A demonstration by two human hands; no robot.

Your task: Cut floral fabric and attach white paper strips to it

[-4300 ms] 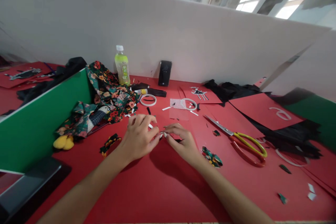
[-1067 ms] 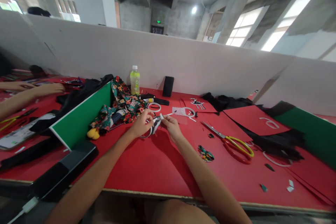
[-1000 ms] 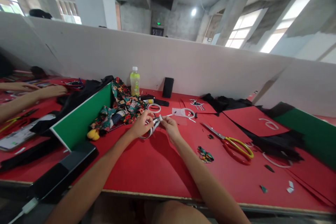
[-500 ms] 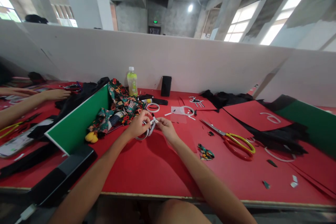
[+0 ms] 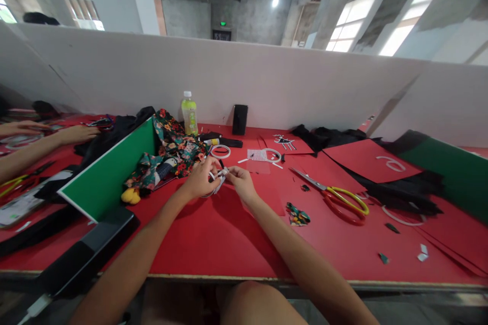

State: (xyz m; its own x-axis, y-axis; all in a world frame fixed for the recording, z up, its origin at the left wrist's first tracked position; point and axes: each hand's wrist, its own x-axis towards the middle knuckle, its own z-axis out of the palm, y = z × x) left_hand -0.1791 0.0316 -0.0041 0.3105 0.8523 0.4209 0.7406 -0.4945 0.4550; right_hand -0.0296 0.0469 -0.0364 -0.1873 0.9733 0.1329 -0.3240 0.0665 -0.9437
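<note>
Near the middle of the red tabletop (image 5: 213, 251), my left hand (image 5: 202, 177) is closed around a roll of white tape (image 5: 208, 194), which hangs partly below its fingers. A small black piece (image 5: 221, 163) sticks up between the two hands. My right hand (image 5: 241, 181) pinches the white tape end beside the left fingertips; the exact hold is small and partly hidden. Just beyond the hands are another white tape roll (image 5: 220, 151), a sheet of small white dots (image 5: 256, 155) and a white ring (image 5: 273, 156) with white strips near it.
Scissors (image 5: 337, 200) with yellow and red handles lie to the right, near a floral scrap (image 5: 297, 215) and red sheets (image 5: 375, 160). Floral fabric (image 5: 179, 147), a bottle (image 5: 189, 114) and a green divider (image 5: 110, 172) stand left. Another person's hand (image 5: 78, 134) rests beyond it.
The view has shifted slightly. My hands stay together, and the tape roll has turned and tucked closer under my left fingers, with the black piece showing more upright.
</note>
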